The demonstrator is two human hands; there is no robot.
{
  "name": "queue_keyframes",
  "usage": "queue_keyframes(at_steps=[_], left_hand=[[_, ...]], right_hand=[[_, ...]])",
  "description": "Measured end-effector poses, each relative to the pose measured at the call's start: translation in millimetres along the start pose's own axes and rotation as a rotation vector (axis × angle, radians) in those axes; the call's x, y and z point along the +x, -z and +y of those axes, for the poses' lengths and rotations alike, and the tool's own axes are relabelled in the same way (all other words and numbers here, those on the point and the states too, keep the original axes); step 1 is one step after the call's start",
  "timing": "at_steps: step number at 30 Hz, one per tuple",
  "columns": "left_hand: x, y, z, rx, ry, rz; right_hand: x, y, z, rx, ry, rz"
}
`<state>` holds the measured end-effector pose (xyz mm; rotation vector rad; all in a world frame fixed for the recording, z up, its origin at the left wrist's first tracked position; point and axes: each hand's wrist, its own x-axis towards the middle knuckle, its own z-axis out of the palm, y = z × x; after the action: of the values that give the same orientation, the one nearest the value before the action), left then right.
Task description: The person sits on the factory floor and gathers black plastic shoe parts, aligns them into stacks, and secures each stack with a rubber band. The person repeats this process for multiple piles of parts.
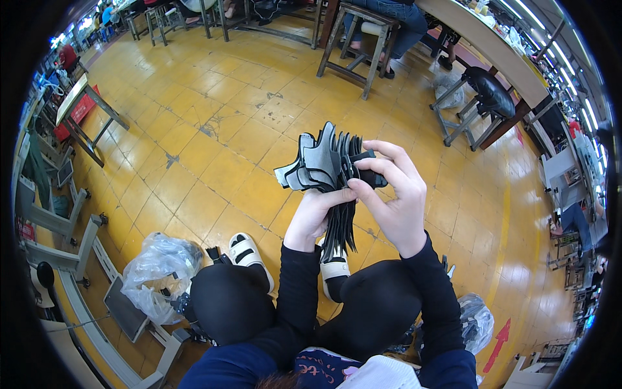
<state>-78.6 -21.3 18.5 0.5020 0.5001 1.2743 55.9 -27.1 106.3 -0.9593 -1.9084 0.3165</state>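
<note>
A thick stack of cut fabric pieces (319, 161), grey on the face and black at the edges, is held up in front of me above my knees. My left hand (311, 215) grips the stack from below, its thumb pressed across the front. At the stack's right side, my right hand (395, 191) pinches a few black pieces between thumb and fingers, with the edges fanned apart there. Long black strips of the pieces hang down between the two hands. The left palm and most left fingers are hidden behind the stack.
A clear plastic bag (159, 269) with dark pieces lies by my left foot; another plastic bag (476, 321) is at my right. Ahead are a wooden stool (359, 48) with a seated person, a black-topped stool (483, 97) and a long table (492, 42). A small table (81, 97) stands left.
</note>
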Motion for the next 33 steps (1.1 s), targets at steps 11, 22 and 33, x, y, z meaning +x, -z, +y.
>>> queue_keyframes(at_steps=[11, 22, 33], left_hand=[[-3, 8, -7, -0.083, -0.021, -0.053], [2, -6, -8, 0.109, 0.001, -0.004], [2, -4, -9, 0.435, -0.182, 0.084]], right_hand=[[-2, -6, 4, -0.049, 0.201, -0.041], [-1, -11, 13, -0.122, 0.065, 0.065], [-4, -5, 11, -0.092, -0.091, -0.037]])
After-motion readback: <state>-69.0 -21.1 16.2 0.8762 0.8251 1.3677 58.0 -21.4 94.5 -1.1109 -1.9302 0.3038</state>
